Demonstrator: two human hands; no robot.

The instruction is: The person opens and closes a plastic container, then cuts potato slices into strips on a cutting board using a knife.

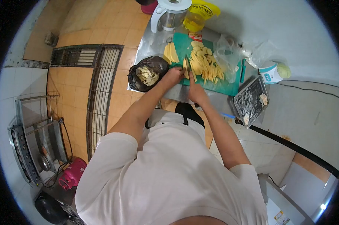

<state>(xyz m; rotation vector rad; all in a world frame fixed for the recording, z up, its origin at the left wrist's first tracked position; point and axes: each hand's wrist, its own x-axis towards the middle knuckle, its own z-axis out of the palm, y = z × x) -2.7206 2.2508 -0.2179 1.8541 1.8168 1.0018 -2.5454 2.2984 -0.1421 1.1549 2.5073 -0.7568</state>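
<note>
On the green cutting board [230,88], my right hand [198,92] is closed round a knife [188,63], its blade pointing away from me. The blade lies against pale yellow potato slices [185,68]. My left hand [173,76] pinches these slices from the left side, fingertips close to the blade. Right of the knife is a pile of cut potato sticks [207,68], with round potato slices [198,46] behind it. Larger potato slices [171,53] lie at the board's left edge. The knife's handle is mostly hidden in my right hand.
A black plastic bag [135,79] with peelings stands left of my left hand. Behind the board are a blender jug [174,18] and a yellow container [201,11]. A clear plastic bag [227,56] and a metal tray [255,98] with white residue sit to the right.
</note>
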